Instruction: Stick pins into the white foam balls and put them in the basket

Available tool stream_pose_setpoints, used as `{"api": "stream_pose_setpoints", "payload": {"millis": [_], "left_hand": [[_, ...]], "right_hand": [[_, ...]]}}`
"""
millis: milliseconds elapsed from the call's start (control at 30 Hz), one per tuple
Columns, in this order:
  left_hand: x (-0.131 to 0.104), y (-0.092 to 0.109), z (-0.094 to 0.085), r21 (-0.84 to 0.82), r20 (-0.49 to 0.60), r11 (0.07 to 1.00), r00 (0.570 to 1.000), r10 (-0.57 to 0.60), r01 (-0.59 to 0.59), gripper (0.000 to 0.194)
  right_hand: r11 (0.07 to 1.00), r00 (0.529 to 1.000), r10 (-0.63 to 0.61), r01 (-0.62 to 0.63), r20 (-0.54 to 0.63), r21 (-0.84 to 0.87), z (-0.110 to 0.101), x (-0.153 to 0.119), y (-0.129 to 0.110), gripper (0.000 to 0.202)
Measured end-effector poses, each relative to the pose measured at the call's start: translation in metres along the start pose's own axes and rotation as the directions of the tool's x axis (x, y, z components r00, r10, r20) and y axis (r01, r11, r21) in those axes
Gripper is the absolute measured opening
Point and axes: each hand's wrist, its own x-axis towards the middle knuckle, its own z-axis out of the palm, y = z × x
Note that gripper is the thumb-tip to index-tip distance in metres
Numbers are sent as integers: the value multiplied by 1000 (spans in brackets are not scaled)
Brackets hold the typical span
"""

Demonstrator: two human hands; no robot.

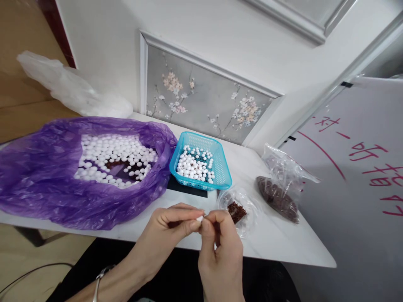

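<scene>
At the table's front edge, my left hand (171, 226) pinches a small white ball (200, 218) between thumb and fingertips. My right hand (222, 239) meets it there, thumb and index finger pressed together at the ball; whatever they hold is too small to make out. Beyond the hands stands a blue plastic basket (225, 170) with many white balls (192, 165) and a few brown bits inside. Near my right hand lies an open clear bag (248, 214) with small reddish-brown pieces (236, 212) in it.
A large purple plastic bag (40, 176), full of white balls (110, 147), spreads over the table's left side. A clear bag of brown material (277, 199) rests at the right, by a whiteboard (352, 201) with red writing. A white plastic bag (72, 88) stands behind, against the wall.
</scene>
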Motion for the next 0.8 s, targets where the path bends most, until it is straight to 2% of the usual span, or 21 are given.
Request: {"api": "stream_pose_setpoints", "payload": {"millis": [67, 167, 267, 500, 667, 800], "left_hand": [[0, -1, 0, -62, -5, 998, 1000, -30, 29, 7], [-1, -2, 0, -215, 11, 973, 996, -86, 87, 10], [-2, -2, 0, -259, 16, 959, 994, -112, 112, 10], [-2, 0, 2, -141, 40, 988, 997, -63, 68, 9], [-1, 2, 0, -95, 69, 995, 998, 15, -9, 8], [1, 4, -1, -12, 67, 999, 997, 45, -45, 11]], "right_hand": [[983, 996, 76, -83, 49, 165, -2, 1, 0, 10], [871, 973, 160, -219, 168, 440, -6, 4, -2, 11], [770, 954, 170, -285, 247, 571, -9, 6, -3, 13], [754, 934, 266, -357, 241, 552, -7, 5, -6, 20], [730, 922, 268, -383, 278, 566, -7, 6, -7, 22], [750, 928, 265, -369, 263, 549, -7, 7, -5, 21]]}}
